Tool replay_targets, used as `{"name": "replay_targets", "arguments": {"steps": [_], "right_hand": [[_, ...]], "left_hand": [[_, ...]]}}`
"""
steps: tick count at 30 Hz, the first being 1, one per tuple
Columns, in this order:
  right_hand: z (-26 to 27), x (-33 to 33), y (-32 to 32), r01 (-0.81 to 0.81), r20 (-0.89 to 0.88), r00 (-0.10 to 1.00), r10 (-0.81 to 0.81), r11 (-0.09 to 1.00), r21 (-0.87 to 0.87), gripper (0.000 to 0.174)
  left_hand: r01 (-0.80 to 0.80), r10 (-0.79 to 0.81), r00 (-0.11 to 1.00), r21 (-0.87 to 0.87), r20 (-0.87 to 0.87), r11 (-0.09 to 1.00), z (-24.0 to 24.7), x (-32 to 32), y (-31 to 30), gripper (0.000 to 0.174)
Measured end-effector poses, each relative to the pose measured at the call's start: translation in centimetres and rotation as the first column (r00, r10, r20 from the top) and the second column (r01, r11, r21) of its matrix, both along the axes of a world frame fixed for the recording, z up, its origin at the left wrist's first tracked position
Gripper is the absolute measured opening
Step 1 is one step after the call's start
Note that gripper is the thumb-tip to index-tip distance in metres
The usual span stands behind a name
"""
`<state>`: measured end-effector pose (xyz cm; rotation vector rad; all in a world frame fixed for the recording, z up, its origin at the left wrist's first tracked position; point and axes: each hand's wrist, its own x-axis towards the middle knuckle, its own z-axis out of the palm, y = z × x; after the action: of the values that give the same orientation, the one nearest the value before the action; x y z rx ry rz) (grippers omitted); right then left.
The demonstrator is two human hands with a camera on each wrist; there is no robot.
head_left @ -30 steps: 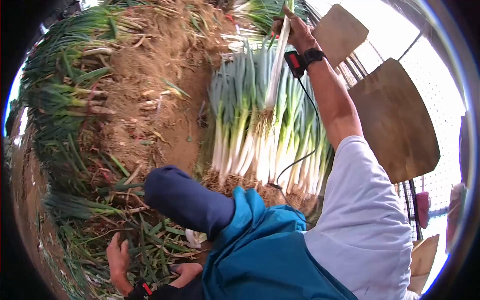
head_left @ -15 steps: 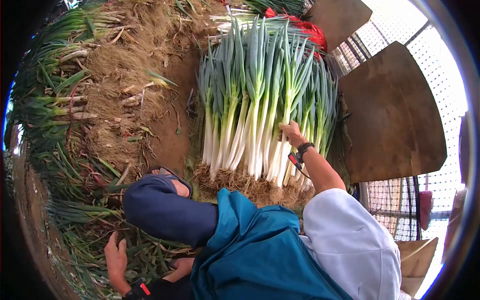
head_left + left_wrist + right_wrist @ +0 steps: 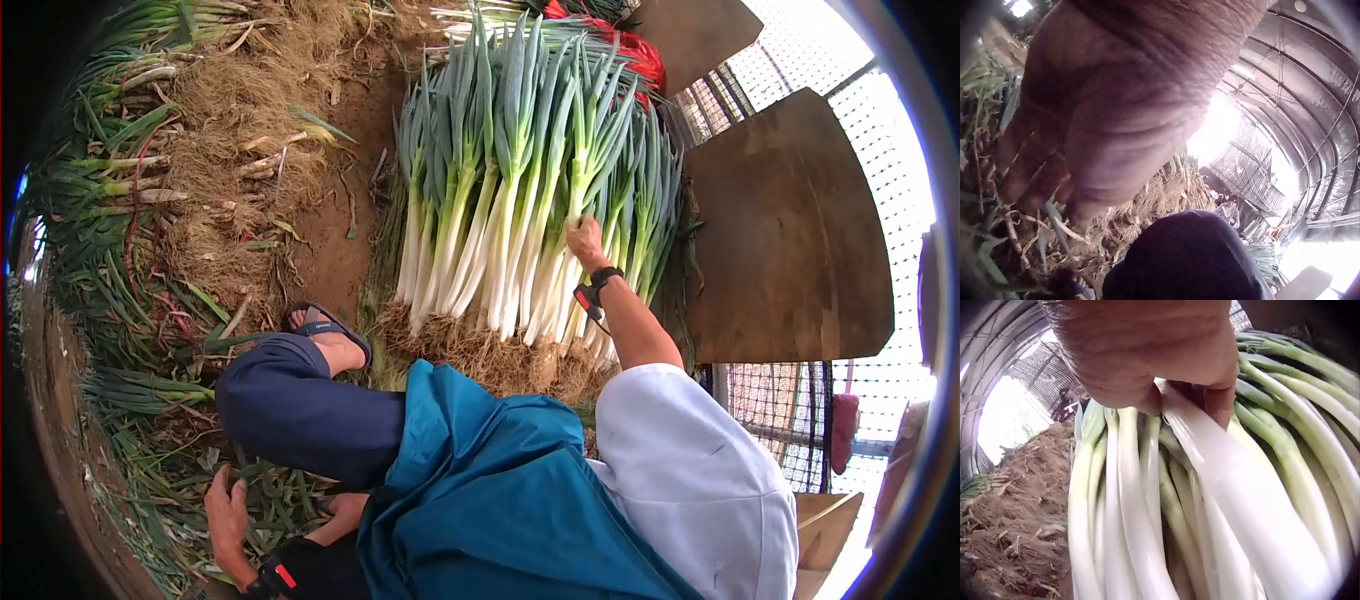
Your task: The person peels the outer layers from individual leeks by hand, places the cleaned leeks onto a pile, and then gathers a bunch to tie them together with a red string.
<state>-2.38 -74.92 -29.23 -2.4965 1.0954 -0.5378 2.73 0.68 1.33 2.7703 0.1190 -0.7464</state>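
Note:
Long green onions [image 3: 515, 200] lie side by side in a thick pile, white shanks and roots toward the person, blue-green leaves pointing away. My right hand [image 3: 585, 240] grips one green onion [image 3: 1235, 475] at its shank on top of the pile, fingers curled round it in the right wrist view. At the lower left, my left hand [image 3: 228, 515] hangs over loose leaf scraps [image 3: 285, 520], its fingers relaxed and holding nothing. In the left wrist view, the palm fills the upper part, with dry leaves behind the fingers.
More green onions in bundles [image 3: 140, 190] line the left side beside a heap of dry roots [image 3: 225, 190]. Brown boards [image 3: 790, 240] and black netting stand at the right. A sandalled foot [image 3: 335, 340] sits left of the pile. Red netting [image 3: 640, 55] lies behind the pile.
My right hand came down from the far upper right with a green onion and laid it on the pile, then slid slightly upward along it. The left hand stayed low at the left.

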Motion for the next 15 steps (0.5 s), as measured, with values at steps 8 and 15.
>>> {"name": "replay_targets", "arguments": {"steps": [8,15], "right_hand": [[0.5,-4.0,-3.6,0.101,-0.193,0.975,-0.110,0.994,-0.051,0.034],[-8.3,-6.7,-11.0,-0.149,-0.205,0.948,0.242,0.911,0.385,0.015]], "left_hand": [[-0.073,0.074,0.996,-0.036,0.046,0.997,-1.5,-1.0,1.1,0.050],[-0.046,0.073,0.983,-0.152,0.170,0.987,-1.6,-3.8,3.8,0.049]]}}
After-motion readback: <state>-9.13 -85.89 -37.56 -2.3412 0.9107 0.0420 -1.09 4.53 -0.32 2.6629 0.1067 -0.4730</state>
